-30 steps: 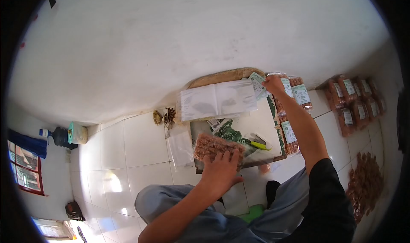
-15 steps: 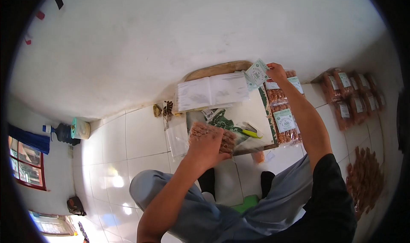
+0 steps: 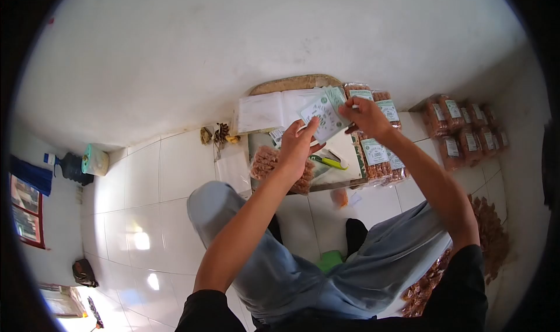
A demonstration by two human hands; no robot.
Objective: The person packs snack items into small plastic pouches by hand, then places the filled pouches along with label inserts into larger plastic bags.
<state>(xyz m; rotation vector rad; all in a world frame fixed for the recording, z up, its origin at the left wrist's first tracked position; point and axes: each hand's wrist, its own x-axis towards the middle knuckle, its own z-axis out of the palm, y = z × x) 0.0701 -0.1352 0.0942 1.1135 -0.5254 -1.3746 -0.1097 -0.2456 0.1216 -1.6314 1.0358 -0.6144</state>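
My left hand (image 3: 298, 148) pinches a printed paper label (image 3: 322, 117) at its lower left edge, thumb on top. At the label's right edge, my right hand (image 3: 368, 117) has its fingers closed on it too. More green-and-white labels (image 3: 335, 95) show just behind. A clear pack of brown, lumpy food pieces (image 3: 265, 160) lies at the low table's front left, partly hidden under my left hand and wrist. Beside my left hand rests a yellow-green cutter (image 3: 330, 162). A stack of clear plastic bags (image 3: 256, 111) lies at the table's back.
Labelled packs (image 3: 376, 151) line the table's right side. Further right, more packs (image 3: 449, 116) stand by the wall, with a loose brown heap (image 3: 489, 233) on the floor. A water jug (image 3: 74, 167) and a tub (image 3: 94, 159) are at far left.
My left hand has let go of the food pack and moved up to the label. My right hand has brought the label left and down. The view has shifted slightly.
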